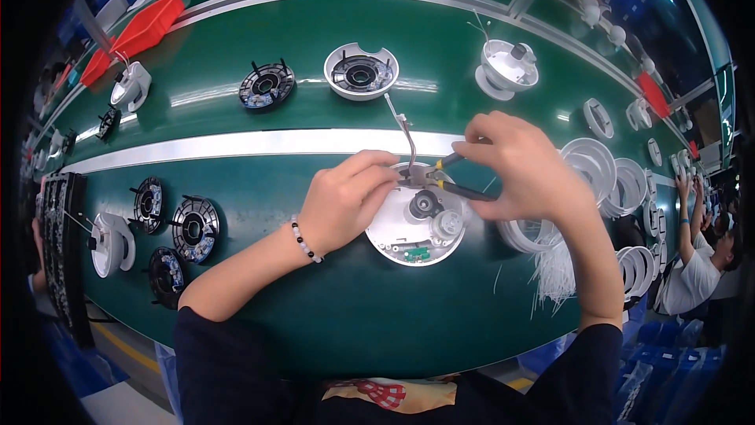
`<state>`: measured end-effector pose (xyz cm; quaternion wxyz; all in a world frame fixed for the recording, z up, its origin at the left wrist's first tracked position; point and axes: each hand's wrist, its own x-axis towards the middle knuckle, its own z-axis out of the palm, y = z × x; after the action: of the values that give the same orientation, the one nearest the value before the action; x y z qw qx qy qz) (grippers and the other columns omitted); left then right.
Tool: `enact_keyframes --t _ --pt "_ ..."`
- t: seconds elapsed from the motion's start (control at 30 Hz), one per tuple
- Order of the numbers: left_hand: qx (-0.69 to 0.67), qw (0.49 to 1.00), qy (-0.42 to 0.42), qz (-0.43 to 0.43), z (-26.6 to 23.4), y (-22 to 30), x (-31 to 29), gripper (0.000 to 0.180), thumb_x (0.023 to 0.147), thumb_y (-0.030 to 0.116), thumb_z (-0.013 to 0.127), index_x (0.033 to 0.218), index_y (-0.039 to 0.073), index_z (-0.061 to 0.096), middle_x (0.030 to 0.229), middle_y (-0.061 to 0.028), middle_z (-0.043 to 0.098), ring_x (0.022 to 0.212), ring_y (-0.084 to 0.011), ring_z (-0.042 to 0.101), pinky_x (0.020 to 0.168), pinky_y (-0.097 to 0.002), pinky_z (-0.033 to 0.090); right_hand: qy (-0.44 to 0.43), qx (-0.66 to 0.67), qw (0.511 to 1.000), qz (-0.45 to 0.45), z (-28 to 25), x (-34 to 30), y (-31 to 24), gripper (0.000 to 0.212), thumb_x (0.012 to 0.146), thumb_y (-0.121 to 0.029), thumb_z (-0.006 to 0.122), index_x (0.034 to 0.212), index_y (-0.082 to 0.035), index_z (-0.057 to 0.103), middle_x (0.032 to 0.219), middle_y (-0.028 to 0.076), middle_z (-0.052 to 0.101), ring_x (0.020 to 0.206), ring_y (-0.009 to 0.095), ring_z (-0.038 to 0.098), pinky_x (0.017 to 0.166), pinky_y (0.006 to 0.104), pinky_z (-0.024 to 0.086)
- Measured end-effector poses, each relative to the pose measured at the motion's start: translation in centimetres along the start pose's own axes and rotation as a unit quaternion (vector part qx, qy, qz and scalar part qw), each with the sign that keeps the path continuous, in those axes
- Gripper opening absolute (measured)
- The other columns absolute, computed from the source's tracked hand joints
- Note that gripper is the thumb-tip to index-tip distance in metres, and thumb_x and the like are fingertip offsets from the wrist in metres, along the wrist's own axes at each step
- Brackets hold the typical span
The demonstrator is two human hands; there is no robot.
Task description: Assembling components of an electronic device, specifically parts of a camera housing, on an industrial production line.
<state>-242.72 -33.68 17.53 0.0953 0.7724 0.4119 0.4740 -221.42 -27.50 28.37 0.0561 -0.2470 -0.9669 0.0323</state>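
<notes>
Right now my left hand [342, 201] pinches down on the rim of the round white housing [417, 228] that lies flat on the green worktop [354, 315] just in front of me, fingers closed on a small fitting at its upper edge. My right hand [523, 165] is wrapped shut around a pair of small cutters [456, 177] with black and yellow handles, whose nose meets the housing right where my left fingertips press. A grey cable [405, 130] rises from that same spot and curves away from me. I judge the step in hand to be trimming or nipping something at the cable's root, and the next move calls for a steady squeeze with the tool's tip kept clear of my left fingers, which sit touching it. Inside the housing I see a dark round part and a small green board near its nearer edge. Beside my right forearm lies a loose bundle of white ties [554, 272], with stacked white rings [598, 169] just beyond it, so my right elbow has little room to swing outward. To my left the worktop is freer until the black finned discs [193, 228]. Farther off, past the pale strip across the worktop, stand another black disc [267, 85], a white housing with a dark insert [362, 71] and a white domed base [509, 67], all well apart from my hands. Red trays [149, 24] sit at the far left edge.
</notes>
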Motion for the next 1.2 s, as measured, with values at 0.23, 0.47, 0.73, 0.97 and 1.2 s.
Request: enact_keyframes --t 0.23,0.47,0.73,0.97,1.2 --pt "-0.023 1.000 0.012 -0.018 -1.0 -1.1 0.2 0.011 0.071 0.001 0.062 0.082 0.002 0.059 0.088 -0.0083 0.062 0.068 -0.0231 0.062 0.057 -0.0293 0.050 -0.013 0.003 1.000 -0.006 -0.1 0.3 -0.4 0.036 0.051 -0.016 0.071 0.081 0.002 0.061 0.077 0.010 0.051 0.068 0.027 0.054 0.058 0.0349 0.044" --pt "-0.069 0.994 0.082 -0.031 -5.6 0.7 2.1 0.010 0.072 -0.001 0.059 0.081 0.001 0.063 0.078 -0.0120 0.065 0.068 -0.0202 0.065 0.059 -0.0266 0.050 0.195 0.087 0.974 0.074 -3.6 -5.3 -1.0 0.044 0.050 -0.015 0.071 0.090 0.000 0.062 0.079 0.008 0.053 0.064 0.020 0.053 0.055 0.0269 0.042" --pt "-0.052 0.927 -0.253 0.272 -1.1 8.6 -0.9 0.026 0.068 0.010 0.057 0.092 0.000 0.057 0.089 -0.0094 0.059 0.098 -0.0243 0.053 0.087 -0.0356 0.043 0.110 0.489 0.865 -0.032 -2.6 -11.7 -4.9 0.050 0.048 -0.020 0.080 0.091 0.002 0.066 0.082 0.012 0.061 0.068 0.018 0.061 0.061 0.0231 0.047" --pt "-0.029 0.985 -0.122 0.116 -4.9 4.8 1.7 0.056 0.067 0.004 0.059 0.120 0.001 0.041 0.128 -0.0197 0.038 0.123 -0.0369 0.032 0.099 -0.0468 0.029 -0.022 0.537 0.843 0.035 3.1 -11.0 -11.6 0.054 0.052 -0.022 0.076 0.099 -0.001 0.061 0.090 0.012 0.058 0.081 0.024 0.058 0.072 0.0312 0.046" --pt "-0.415 0.715 -0.209 -0.522 -6.5 -2.8 -2.4 0.060 0.086 0.022 0.052 0.133 0.000 0.020 0.119 -0.0168 0.046 0.102 -0.0262 0.053 0.078 -0.0410 0.050 0.018 0.262 0.964 0.038 10.9 -6.6 -14.4 0.052 0.059 -0.031 0.070 0.101 -0.003 0.058 0.095 0.008 0.053 0.082 0.024 0.054 0.073 0.0333 0.044"
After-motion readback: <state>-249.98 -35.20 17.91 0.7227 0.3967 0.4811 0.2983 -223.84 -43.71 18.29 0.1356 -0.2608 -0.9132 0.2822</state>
